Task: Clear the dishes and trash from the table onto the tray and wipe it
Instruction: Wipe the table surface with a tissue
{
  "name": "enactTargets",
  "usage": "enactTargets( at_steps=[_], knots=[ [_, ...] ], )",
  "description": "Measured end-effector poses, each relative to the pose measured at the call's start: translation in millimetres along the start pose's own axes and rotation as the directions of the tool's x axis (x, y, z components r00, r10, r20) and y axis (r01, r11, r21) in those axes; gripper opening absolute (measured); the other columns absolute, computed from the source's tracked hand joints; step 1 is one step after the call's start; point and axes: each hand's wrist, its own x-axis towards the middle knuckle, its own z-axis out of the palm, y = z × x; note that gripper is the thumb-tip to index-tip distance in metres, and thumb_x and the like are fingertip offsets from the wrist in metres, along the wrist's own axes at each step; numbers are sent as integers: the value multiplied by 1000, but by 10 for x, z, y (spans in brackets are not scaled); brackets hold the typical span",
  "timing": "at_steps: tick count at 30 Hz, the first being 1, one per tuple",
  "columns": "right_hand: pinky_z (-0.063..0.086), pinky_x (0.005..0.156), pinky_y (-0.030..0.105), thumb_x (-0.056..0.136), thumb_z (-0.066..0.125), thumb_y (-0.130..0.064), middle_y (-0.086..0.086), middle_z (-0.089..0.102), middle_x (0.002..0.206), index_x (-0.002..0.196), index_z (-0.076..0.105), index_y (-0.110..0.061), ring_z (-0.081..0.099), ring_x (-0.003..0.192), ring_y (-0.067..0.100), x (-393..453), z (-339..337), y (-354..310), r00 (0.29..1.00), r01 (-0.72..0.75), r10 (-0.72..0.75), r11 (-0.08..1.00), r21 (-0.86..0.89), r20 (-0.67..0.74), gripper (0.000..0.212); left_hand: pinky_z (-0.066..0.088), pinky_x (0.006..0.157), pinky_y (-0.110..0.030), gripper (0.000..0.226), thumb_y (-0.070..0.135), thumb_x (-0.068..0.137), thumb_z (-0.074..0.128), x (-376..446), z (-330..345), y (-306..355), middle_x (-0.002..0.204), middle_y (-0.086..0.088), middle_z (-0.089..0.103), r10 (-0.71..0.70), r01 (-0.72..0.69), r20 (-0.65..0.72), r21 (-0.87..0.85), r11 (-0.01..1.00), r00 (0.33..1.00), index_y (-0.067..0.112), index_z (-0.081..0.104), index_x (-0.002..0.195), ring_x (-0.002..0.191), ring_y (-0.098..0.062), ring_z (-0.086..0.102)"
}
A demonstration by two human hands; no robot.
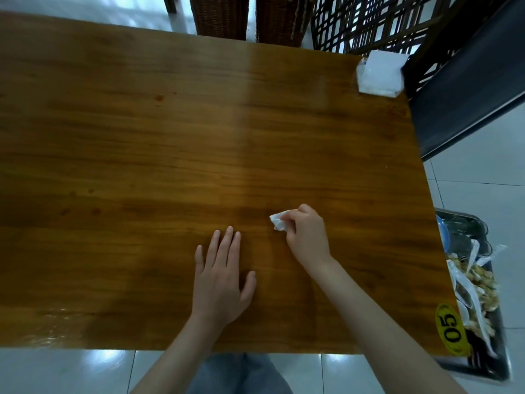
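table (142, 166): wooden top, brown grain, fills most of the view; a few small dark spots on its left half; glossy wet-looking patch near the front left corner.

tray (495, 362): dark metal, beside the table's right edge and lower than the tabletop, on the tiled floor side; holds the cleared items.

tissue holder (379, 73): white, with a clear wrap, standing at the table's far right corner.

blue dish (443, 233): only its rim shows, at the tray's far end, partly hidden by the table edge.

food scraps (483, 291): pale shells or peelings heaped in the tray, mixed with white plastic spoons (473, 304) and torn clear wrappers.

number sticker (451, 328): yellow oval marked "05", on the table's front right corner.

left hand (221, 280): lies flat on the tabletop, palm down, fingers straight and slightly spread, holding nothing.

right hand (308, 233): fingers curled, pinching a crumpled napkin; just to the right of the left hand, the two apart.

napkin (278, 222): small, white, a reddish stain at its lower edge; touching the tabletop, front centre-right.
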Motion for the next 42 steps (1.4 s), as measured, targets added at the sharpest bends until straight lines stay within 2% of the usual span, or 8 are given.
enactTargets(
  at_steps=[4, 8, 12, 16, 20, 28, 35, 42],
  knots=[
    [46, 71, 17, 87, 60, -5, 6, 63, 93, 98, 71, -8, 59, 85, 15, -172, -3, 12, 980, 172, -170, 985, -11, 102, 16, 15, 109, -50, 69, 50, 83, 39, 0, 18, -16, 145, -8, 40, 1, -1, -13, 1, 1000, 1000, 12, 40, 140, 137, -28, 31],
    [41, 68, 16, 88, 58, -5, 9, 62, 91, 99, 70, -5, 57, 84, 15, -58, 4, 28, 999, 29, -30, 999, -12, -27, 16, 13, 110, -49, 69, 51, 83, 39, 6, 40, -26, 146, -7, 40, -3, 3, -32, -9, 1000, 999, 13, 39, 140, 138, -27, 30],
    [50, 71, 23, 85, 61, -1, 10, 63, 89, 95, 71, -5, 59, 83, 19, -229, 39, -45, 972, 224, -224, 975, -1, 72, 15, 12, 111, -49, 69, 51, 83, 39, 7, 60, -41, 147, -6, 39, -1, 0, -38, -10, 1000, 999, 13, 38, 141, 139, -26, 28],
    [44, 73, 18, 88, 58, -4, 10, 63, 95, 100, 70, -5, 56, 90, 17, -63, -53, 108, 995, 99, -100, 992, -72, -10, 17, 10, 111, -48, 70, 52, 83, 38, 15, 56, -25, 147, -6, 38, -6, 5, -48, -17, 1000, 999, 14, 38, 141, 139, -26, 27],
    [44, 72, 21, 82, 62, 3, 11, 65, 91, 88, 71, -3, 60, 89, 22, -273, -53, 89, 963, 248, -239, 967, -61, 123, 12, 10, 112, -48, 70, 51, 83, 36, 26, 51, -23, 148, -7, 37, -6, 5, -60, -9, 1000, 998, 13, 37, 142, 139, -27, 26],
    [45, 73, 21, 83, 65, -23, 3, 63, 93, 85, 68, -9, 52, 93, 15, -467, 72, -30, 999, 19, -20, 999, -39, -27, 14, 11, 111, -47, 70, 52, 84, 36, 6, 91, -20, 147, -8, 37, -4, 7, -67, 39, 999, 998, 13, 36, 142, 139, -27, 27],
    [37, 75, 17, 82, 69, -18, 4, 60, 105, 105, 66, -15, 50, 101, 18, -555, 68, 62, 960, -224, 226, 974, 28, -168, 23, 13, 110, -47, 69, 52, 84, 37, 5, 101, -5, 146, -8, 39, 7, -3, -89, 50, 999, 996, 13, 36, 141, 138, -27, 29],
    [33, 75, 18, 91, 54, -12, 9, 64, 105, 104, 69, -9, 52, 99, 22, -510, 35, 112, 985, -147, 135, 983, -110, -111, 20, 14, 110, -48, 70, 49, 83, 41, 7, 77, -8, 147, -10, 38, 24, -19, -103, 46, 999, 994, 11, 37, 141, 138, -29, 28]
  ],
)
